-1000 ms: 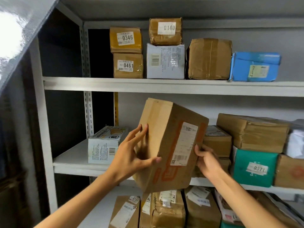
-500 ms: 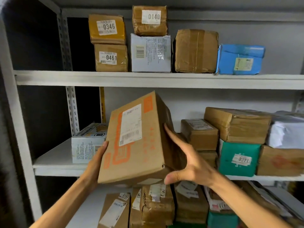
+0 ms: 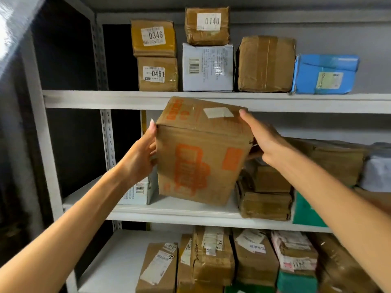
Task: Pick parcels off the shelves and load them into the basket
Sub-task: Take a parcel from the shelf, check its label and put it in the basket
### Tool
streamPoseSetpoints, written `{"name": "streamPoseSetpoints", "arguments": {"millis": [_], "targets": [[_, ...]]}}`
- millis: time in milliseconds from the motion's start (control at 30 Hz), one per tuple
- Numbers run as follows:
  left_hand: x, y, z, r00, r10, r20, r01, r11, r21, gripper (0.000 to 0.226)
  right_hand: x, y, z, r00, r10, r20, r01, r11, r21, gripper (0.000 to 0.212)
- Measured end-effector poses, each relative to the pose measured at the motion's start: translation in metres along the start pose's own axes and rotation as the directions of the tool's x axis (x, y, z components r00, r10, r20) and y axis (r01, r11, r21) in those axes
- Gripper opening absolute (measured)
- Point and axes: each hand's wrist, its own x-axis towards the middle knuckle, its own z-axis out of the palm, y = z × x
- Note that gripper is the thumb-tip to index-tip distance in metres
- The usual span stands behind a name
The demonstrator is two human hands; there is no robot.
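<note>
A person's left hand (image 3: 141,157) and right hand (image 3: 264,140), set apart, clamp a cardboard box (image 3: 201,153) between them. The left grips its left side with the thumb at the top corner, and the right holds the upper right corner. The box stands roughly upright, leaning slightly. Its orange-printed face is toward the camera and its taped top is tipped into view. Which way its long axis runs cannot be told from this angle. It sits low over the middle shelf (image 3: 169,212), and contact there is unclear. A white carton (image 3: 137,191) stands just left, and stacked brown parcels (image 3: 266,197) are close on the right. Above, parcels numbered 0346 (image 3: 153,39), 0461 (image 3: 157,74) and 0140 (image 3: 207,25) line the upper shelf (image 3: 105,100).
</note>
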Motion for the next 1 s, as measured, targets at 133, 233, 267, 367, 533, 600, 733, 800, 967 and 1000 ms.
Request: {"name": "streamPoseSetpoints", "arguments": {"millis": [133, 233, 267, 367, 533, 600, 733, 800, 967, 1000], "targets": [[0.003, 0.001, -0.014, 1.000, 0.024, 0.014, -0.023, 0.999, -0.038, 0.092, -0.004, 0.009, -0.004, 0.996, -0.028, 0.082, 0.015, 0.989, 0.150, 0.033], [0.004, -0.014, -0.013, 0.997, -0.015, -0.077, 0.020, 0.998, 0.065, 0.103, -0.006, 0.040, 0.007, 0.987, 0.033, 0.159, -0.101, 0.894, 0.437, 0.080], [0.005, -0.024, -0.012, 0.992, -0.031, -0.121, 0.041, 0.996, 0.082, 0.108, -0.006, 0.051, 0.012, 0.983, 0.039, 0.178, -0.120, 0.873, 0.473, 0.085], [0.008, -0.053, -0.007, 0.975, -0.085, -0.206, 0.091, 0.996, 0.023, 0.078, -0.010, 0.083, 0.029, 0.987, 0.053, 0.154, -0.111, 0.910, 0.400, 0.032], [0.016, -0.094, -0.003, 0.958, -0.093, -0.272, 0.078, 0.995, -0.065, 0.065, -0.003, 0.137, 0.045, 0.993, 0.082, 0.084, -0.102, 0.959, 0.263, 0.052], [0.017, -0.108, -0.006, 0.967, -0.093, -0.238, 0.086, 0.996, -0.038, 0.078, 0.001, 0.147, 0.050, 0.993, 0.082, 0.082, -0.099, 0.967, 0.233, 0.059], [0.020, -0.122, -0.012, 0.984, -0.014, -0.178, 0.042, 0.987, 0.157, 0.082, 0.006, 0.164, 0.062, 0.990, 0.111, 0.085, -0.119, 0.988, 0.097, 0.078], [0.024, -0.126, -0.016, 0.973, 0.038, -0.227, 0.023, 0.966, 0.258, 0.070, 0.013, 0.170, 0.066, 0.995, 0.081, 0.053, -0.083, 0.996, 0.025, 0.050], [0.036, -0.121, -0.019, 0.934, 0.204, -0.292, -0.005, 0.827, 0.562, 0.033, 0.034, 0.167, 0.079, 0.996, 0.052, 0.078, -0.047, 0.997, -0.053, 0.049], [0.039, -0.120, -0.019, 0.925, 0.230, -0.301, -0.001, 0.797, 0.604, 0.030, 0.038, 0.168, 0.082, 0.994, 0.064, 0.083, -0.058, 0.996, -0.074, 0.061]]}}
